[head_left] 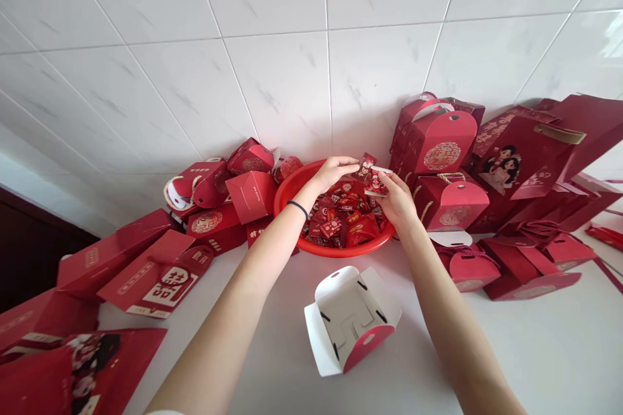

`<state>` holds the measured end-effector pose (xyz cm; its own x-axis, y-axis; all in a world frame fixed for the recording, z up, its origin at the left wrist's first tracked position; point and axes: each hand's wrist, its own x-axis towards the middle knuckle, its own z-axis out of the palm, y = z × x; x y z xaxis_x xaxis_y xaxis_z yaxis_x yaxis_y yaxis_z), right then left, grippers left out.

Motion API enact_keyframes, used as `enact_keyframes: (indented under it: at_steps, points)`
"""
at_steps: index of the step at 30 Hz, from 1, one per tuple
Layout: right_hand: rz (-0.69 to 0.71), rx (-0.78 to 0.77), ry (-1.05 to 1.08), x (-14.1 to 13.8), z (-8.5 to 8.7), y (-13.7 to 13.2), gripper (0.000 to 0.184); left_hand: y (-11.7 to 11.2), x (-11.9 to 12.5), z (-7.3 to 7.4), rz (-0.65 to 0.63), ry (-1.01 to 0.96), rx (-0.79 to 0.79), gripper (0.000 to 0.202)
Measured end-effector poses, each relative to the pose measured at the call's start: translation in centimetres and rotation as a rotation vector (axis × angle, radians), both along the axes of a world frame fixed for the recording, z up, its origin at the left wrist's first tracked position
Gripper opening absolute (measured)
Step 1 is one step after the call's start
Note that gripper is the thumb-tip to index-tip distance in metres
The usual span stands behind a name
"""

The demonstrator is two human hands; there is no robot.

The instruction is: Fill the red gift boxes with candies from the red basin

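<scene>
Over a red plastic basin (345, 249) full of small red wrapped candies (332, 225), both my hands are raised. My left hand (333, 172), a dark band at its wrist, pinches a dark red candy packet (366, 166) by its edge. Between the thumb and fingers of my right hand (398, 200) is a red-and-white candy packet (376, 181). The two packets are close together, partly overlapping in view. In front of the basin stands an open gift box (353, 321), white inside with red outside; its flaps are spread and no candy shows inside.
Closed red gift boxes (209, 220) are piled to the left. More boxes (446, 142) with rope handles and tall red gift bags (523, 155) stand at the right. A red bag (131, 363) lies at the lower left. Behind everything rises a white tiled wall (287, 78).
</scene>
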<state>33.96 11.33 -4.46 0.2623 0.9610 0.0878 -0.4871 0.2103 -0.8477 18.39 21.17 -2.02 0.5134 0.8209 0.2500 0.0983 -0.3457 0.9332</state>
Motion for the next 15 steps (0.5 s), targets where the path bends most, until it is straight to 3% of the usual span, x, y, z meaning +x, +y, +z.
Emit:
enact_keyframes:
  at_steps: [5, 8, 10, 15]
  points:
    - [0.010, 0.004, -0.022, 0.2, -0.2, 0.2, 0.034, -0.9, 0.1, -0.1, -0.016, 0.012, -0.017, 0.025]
    - [-0.021, -0.021, -0.039, 0.3, -0.3, 0.3, 0.034, -1.3, 0.6, -0.2, -0.066, 0.228, 0.047, 0.024]
    - [-0.042, -0.024, -0.031, 0.3, -0.4, 0.4, 0.035, -1.3, 0.9, -0.6, -0.019, 0.378, 0.115, 0.030]
    - [-0.064, -0.046, 0.017, 0.1, -0.3, 0.4, 0.033, -0.8, 1.6, -2.9, 0.027, 0.639, 0.142, 0.028]
